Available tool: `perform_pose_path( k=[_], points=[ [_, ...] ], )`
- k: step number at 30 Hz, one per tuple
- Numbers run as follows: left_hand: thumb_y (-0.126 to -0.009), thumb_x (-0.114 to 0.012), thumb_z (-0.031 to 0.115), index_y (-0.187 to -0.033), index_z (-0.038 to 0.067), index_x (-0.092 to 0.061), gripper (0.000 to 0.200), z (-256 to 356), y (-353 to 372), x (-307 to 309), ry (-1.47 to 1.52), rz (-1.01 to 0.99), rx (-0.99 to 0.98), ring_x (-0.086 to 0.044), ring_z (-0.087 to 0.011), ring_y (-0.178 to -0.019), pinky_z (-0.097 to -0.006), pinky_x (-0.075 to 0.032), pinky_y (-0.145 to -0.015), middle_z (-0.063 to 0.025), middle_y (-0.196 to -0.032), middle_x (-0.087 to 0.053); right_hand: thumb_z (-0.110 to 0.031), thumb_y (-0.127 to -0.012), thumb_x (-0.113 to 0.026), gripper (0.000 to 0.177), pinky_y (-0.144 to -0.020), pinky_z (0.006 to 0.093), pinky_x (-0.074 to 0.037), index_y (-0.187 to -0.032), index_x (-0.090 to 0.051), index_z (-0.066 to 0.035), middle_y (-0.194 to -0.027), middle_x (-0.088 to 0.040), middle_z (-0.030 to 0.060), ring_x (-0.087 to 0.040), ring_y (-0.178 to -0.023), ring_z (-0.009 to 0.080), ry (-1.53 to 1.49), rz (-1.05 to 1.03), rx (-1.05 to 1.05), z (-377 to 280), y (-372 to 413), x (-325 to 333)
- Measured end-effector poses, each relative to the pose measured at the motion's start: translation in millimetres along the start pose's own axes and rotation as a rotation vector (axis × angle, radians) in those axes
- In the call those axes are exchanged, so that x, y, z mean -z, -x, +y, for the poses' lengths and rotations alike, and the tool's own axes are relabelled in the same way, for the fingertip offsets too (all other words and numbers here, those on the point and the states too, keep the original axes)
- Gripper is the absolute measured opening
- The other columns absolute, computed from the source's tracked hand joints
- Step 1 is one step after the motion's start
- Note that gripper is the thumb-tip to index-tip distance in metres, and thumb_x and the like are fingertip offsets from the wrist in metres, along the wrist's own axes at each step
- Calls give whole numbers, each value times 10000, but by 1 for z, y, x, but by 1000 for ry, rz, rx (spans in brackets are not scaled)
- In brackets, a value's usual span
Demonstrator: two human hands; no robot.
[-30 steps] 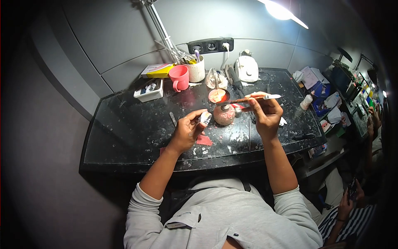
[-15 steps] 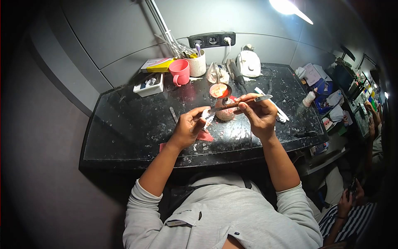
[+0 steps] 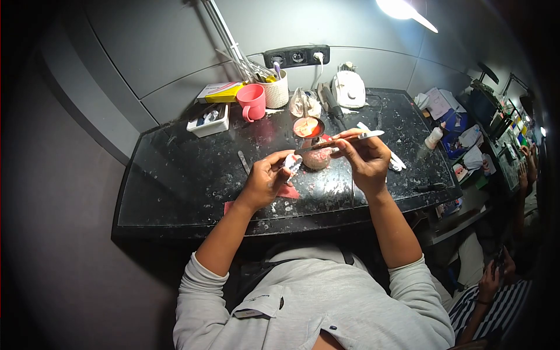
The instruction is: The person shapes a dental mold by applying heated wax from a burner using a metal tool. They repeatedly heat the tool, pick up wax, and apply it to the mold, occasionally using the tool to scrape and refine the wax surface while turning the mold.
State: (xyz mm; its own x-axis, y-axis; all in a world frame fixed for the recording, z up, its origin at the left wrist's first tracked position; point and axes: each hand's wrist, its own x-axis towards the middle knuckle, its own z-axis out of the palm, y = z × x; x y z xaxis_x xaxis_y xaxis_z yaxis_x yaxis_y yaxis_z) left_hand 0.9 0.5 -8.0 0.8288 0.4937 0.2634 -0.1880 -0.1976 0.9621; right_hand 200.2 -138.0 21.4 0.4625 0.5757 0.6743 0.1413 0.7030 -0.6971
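My left hand (image 3: 265,179) is closed around a small white dental cast (image 3: 293,165). Pinched in the fingers of my right hand (image 3: 367,157) is a wax knife (image 3: 324,145) with a brown handle. One end of the knife reaches the cast's upper edge; whether it touches cannot be made out. Its broad pale blade (image 3: 372,134) points out to the right. Just beyond the hands, a small dark pan (image 3: 309,127) holding pink and orange wax sits above a round pinkish burner (image 3: 317,158). Pink wax sheet pieces (image 3: 289,191) lie under my left hand.
At the back stand a pink mug (image 3: 251,102), a white tub (image 3: 209,121), a woven holder of tools (image 3: 275,90) and a white device (image 3: 349,88) beside a dark handpiece (image 3: 331,102). A metal strip (image 3: 243,161) lies left. Other people's hands (image 3: 489,286) show at far right.
The knife has turned slightly in my right fingers, and its broad blade now sits a little higher and catches more light. The left hand with the cast is almost still.
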Motion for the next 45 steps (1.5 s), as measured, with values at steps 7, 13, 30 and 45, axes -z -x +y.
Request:
perform_pose_path(
  k=[7, 13, 30, 45],
  points=[
    [-1014, -435, 549, -1348, -71, -523, 710, 2, 0, 7, 123, -18, 84, -638, -133, -890, -284, -551, -724, -100, -1067, -661, -31, -926, -697, 68, -593, 253, -570, -964, -670, 19, -852, -711, 91, -695, -759, 130, 146, 258, -33, -2, -13, 17],
    [-1066, -233, 552, -1278, -109, -547, 763, 15, -3, 9, 453, -19, 123, -670, -211, -900, -316, -547, -734, -215, -1055, -695, -59, -929, -704, 81, -573, 251, -563, -974, -674, 0, -866, -708, 78, -691, -751, 131, 195, 330, -70, -2, -15, 20],
    [-1051, -240, 569, -1013, -87, -636, 768, 10, -5, 16, 568, -26, 158, -687, -276, -820, -356, -536, -799, -203, -850, -688, -93, -926, -721, 118, -552, 211, -501, -1013, -687, -22, -878, -704, 39, -658, -712, 94, 249, 325, -94, -4, -14, 22],
    [-1058, -260, 533, -1049, -76, -638, 717, 8, -7, 15, 607, -18, 132, -689, -284, -895, -367, -531, -839, -214, -929, -702, -95, -924, -724, 118, -538, 202, -477, -1013, -692, -24, -870, -704, 33, -642, -692, 84, 252, 319, -90, -3, -13, 23]
  ],
)
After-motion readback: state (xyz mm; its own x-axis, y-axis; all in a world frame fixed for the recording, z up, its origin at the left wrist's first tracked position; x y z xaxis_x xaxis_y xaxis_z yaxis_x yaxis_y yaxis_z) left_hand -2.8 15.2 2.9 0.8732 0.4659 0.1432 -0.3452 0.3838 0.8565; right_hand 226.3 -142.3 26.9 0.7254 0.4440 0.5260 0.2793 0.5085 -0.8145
